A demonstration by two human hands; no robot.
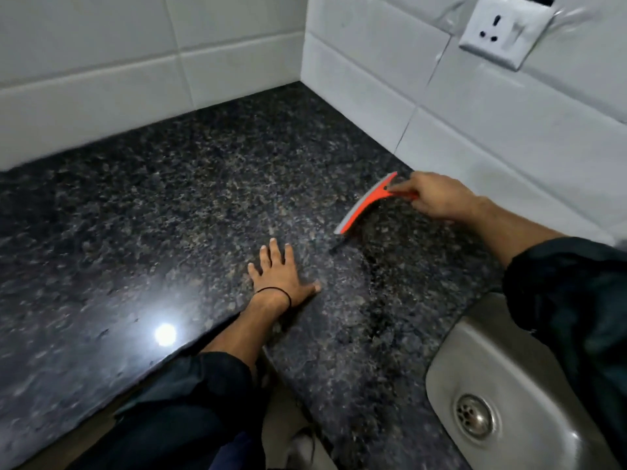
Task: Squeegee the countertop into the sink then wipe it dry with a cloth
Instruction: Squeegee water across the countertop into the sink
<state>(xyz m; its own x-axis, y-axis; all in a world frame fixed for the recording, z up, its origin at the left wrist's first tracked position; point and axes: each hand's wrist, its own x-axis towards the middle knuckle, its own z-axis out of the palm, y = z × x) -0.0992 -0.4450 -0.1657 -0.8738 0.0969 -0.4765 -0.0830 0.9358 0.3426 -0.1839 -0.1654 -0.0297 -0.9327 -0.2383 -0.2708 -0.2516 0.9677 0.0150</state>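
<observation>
A dark speckled granite countertop (169, 198) fills the corner between two tiled walls. My right hand (437, 198) grips the handle of an orange squeegee (368, 203) with a grey blade, held near the right wall with its lower end just above or touching the counter. My left hand (281, 273) lies flat on the countertop with fingers spread, a black band on its wrist. A steel sink (502, 374) with a round drain (475, 417) sits at the lower right, partly hidden by my right sleeve. No cloth is in view.
White tiled walls (101, 79) close the counter at the back and right. A white wall socket (505, 28) is mounted high on the right wall. The counter's front edge (190, 347) runs diagonally, with my dark-clothed body below it. A light glare shows near that edge.
</observation>
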